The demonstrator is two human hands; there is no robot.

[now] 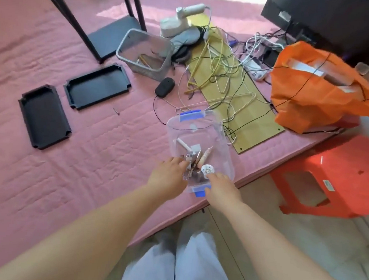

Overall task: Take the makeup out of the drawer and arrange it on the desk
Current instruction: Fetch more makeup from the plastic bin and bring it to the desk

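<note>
A clear plastic box [204, 128] with blue clips lies on the pink quilted surface [90, 155], near its front edge. Inside it sit several small items: a white tube [183, 144], a metal eyelash curler [189, 162], a pale shell-like piece [206, 156] and a round white compact [207, 169]. My left hand [168, 176] reaches into the box's near left side, its fingers on the metal curler. My right hand [221, 188] rests on the near right rim by the blue clip [200, 193], with fingertips touching the round compact.
Two black trays [44, 117] [97, 86] lie at left. Behind the box are a mesh basket [144, 51], a black mouse [165, 87], tangled cables on a yellow board [223, 77], an orange bag [320, 88] and a garment steamer [183, 19]. A red stool [334, 176] stands at right.
</note>
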